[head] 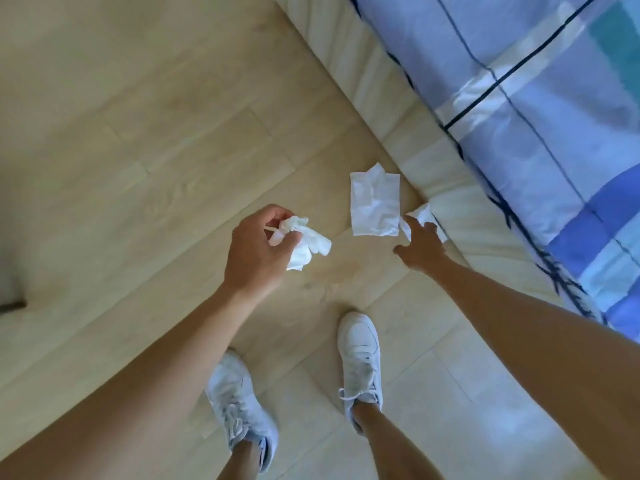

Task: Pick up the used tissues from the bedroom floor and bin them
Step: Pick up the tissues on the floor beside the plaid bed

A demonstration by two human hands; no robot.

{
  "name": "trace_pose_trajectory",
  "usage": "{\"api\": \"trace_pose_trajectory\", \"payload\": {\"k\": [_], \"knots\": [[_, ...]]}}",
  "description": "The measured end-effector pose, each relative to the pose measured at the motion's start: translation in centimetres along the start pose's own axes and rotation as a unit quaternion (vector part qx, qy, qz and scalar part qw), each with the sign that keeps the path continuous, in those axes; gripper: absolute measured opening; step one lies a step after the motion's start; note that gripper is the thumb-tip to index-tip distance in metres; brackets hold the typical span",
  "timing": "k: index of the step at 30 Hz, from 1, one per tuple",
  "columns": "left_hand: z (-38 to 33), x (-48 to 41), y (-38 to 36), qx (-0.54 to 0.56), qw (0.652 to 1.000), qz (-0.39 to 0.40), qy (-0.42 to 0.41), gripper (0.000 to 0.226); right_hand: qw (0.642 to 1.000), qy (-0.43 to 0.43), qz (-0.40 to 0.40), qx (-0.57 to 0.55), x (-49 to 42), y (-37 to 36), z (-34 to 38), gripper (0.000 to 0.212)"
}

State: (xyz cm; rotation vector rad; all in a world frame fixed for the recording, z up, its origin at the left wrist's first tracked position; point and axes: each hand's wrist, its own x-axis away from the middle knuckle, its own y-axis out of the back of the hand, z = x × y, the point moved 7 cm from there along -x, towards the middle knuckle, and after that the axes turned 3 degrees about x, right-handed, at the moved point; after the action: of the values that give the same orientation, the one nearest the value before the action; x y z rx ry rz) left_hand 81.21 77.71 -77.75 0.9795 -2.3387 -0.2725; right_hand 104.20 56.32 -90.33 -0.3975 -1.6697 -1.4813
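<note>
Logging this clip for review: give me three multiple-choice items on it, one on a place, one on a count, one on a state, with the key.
1. Where does the flat tissue lie?
A. on the bed
B. on the floor by the bed
C. under a shoe

2. How many tissues are not in the left hand?
A. none
B. two
C. five

3. What is the state of the right hand?
A. open, reaching to the small tissue
B. closed on a wad
C. resting on the quilt

Key: 1 B, it lies on the floor next to the bed edge. 2 B, the flat one and the small one by the bed, while the crumpled tissue is held. 3 A, its fingers are spread at that tissue, gripping nothing.
</note>
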Motion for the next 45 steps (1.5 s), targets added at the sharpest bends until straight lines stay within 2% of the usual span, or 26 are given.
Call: {"api": "trace_pose_trajectory", "payload": {"k": [6,12,14,16,18,21,25,27,28,30,32,34,37,39,42,45], "knots": [[8.7,-2.7,-3.8,0.018,0.999,0.034,0.010,0.011,0.998,-0.023,-0.012,0.059,-9.3,-4.5,-2.7,0.075],[11.7,-4.1,-5.8,0.010,0.999,0.037,0.025,0.013,0.993,-0.048,-0.076,0.082,-12.5,-4.0,-4.6,0.076],[11.6,-4.6,-5.9,0.014,0.999,0.036,0.027,0.013,0.988,-0.017,-0.139,0.069,-11.7,-2.6,-3.5,0.065],[11.2,-4.9,-5.7,0.023,0.999,0.029,0.038,0.012,0.973,0.059,-0.214,0.058,-10.2,-1.3,-1.0,0.055],[10.7,-5.4,-5.5,0.028,0.999,0.026,0.035,0.014,0.956,0.140,-0.253,0.041,-9.2,-0.6,2.0,0.051],[10.3,-6.3,-5.2,0.033,0.999,0.022,0.026,0.020,0.961,0.189,-0.198,0.032,-10.2,-1.4,5.4,0.059],[11.5,-7.5,-5.3,0.042,0.999,0.020,0.018,0.022,0.979,0.152,-0.090,0.105,-13.6,-4.3,7.7,0.095],[12.6,-7.7,-5.4,0.049,0.998,0.019,0.017,0.020,0.974,0.130,-0.094,0.158,-14.8,-5.4,8.2,0.100],[13.2,-7.8,-5.3,0.048,0.999,0.016,0.019,0.019,0.970,0.124,-0.118,0.173,-15.0,-5.7,8.4,0.094],[14.5,-7.7,-5.2,0.054,0.998,0.006,0.027,0.014,0.957,0.140,-0.181,0.179,-14.8,-5.5,8.8,0.064],[15.1,-7.2,-4.8,0.068,0.997,-0.008,0.036,0.010,0.949,0.170,-0.189,0.187,-14.0,-5.7,9.1,0.037],[14.7,-6.4,-4.1,0.082,0.995,-0.019,0.044,0.010,0.959,0.174,-0.176,0.141,-12.4,-5.6,9.6,0.029],[11.8,-5.1,-2.1,0.097,0.993,-0.040,0.059,0.011,0.975,0.144,-0.168,-0.029,-8.0,-3.6,11.4,0.026],[8.2,-4.4,0.3,0.108,0.990,-0.061,0.068,0.010,0.969,0.140,-0.148,-0.138,-3.2,-0.8,14.3,0.019],[1.0,-2.3,5.0,0.129,0.985,-0.090,0.069,0.019,0.938,0.158,-0.099,-0.291,6.0,4.4,19.4,0.010],[-6.4,1.0,11.2,0.119,0.985,-0.110,0.058,0.028,0.893,0.177,-0.042,-0.412,15.9,10.0,24.5,0.025]]}}
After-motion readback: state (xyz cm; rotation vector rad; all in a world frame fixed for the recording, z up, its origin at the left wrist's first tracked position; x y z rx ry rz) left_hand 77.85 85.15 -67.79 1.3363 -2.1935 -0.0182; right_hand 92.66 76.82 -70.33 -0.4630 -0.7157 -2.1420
